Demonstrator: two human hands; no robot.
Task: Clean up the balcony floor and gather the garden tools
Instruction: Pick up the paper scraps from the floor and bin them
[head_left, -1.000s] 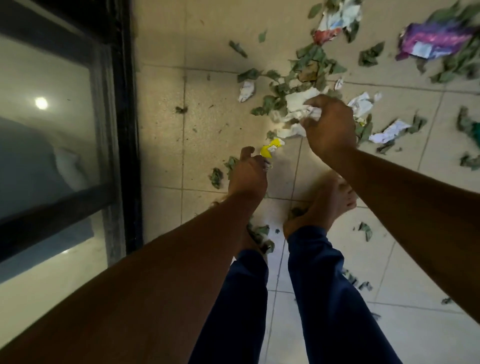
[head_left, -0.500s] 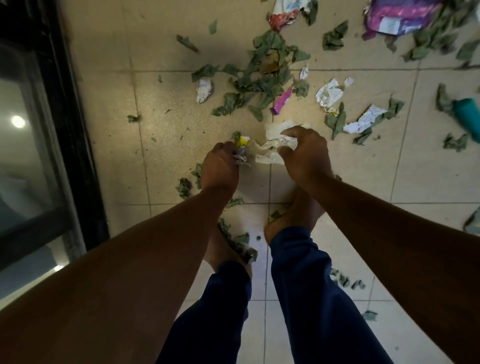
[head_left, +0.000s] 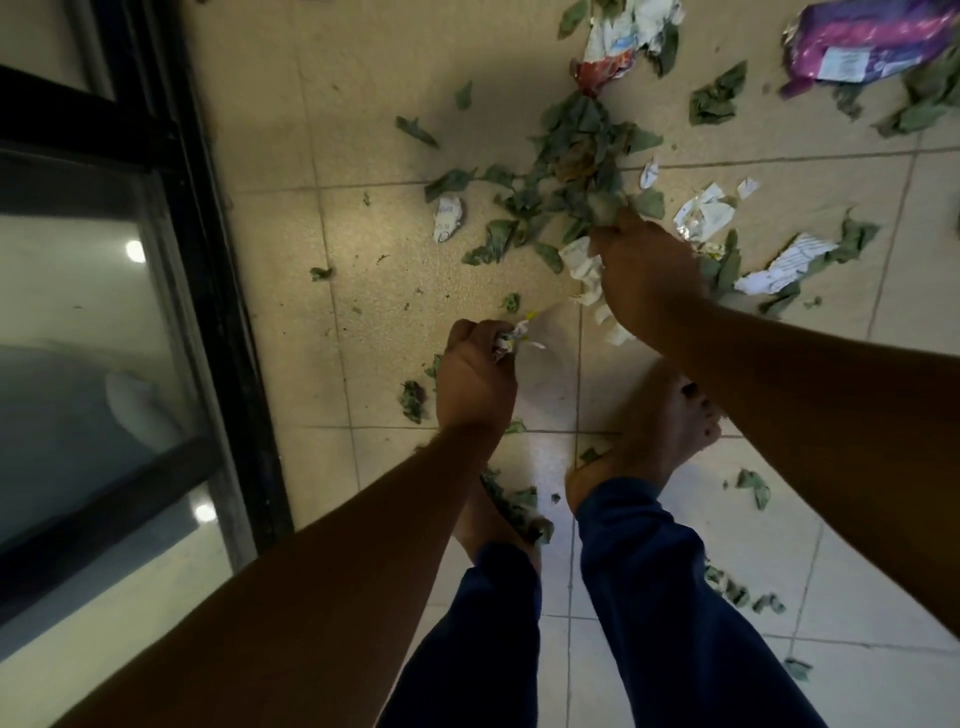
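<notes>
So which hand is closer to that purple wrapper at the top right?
The right. The right hand reaches into the leaf pile, below and left of the purple wrapper. The left hand, clutching crumpled scraps, sits farther down and left.

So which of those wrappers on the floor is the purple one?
The big purple wrapper at the top right corner, bearing a pale label. The other scraps nearby are white paper or a red-and-white packet.

Both forearms (head_left: 332, 561) bare — no sleeves, watch or gloves. Dark navy trousers (head_left: 654, 613), cuffs ending at the ankles — feet (head_left: 660, 421) bare.
</notes>
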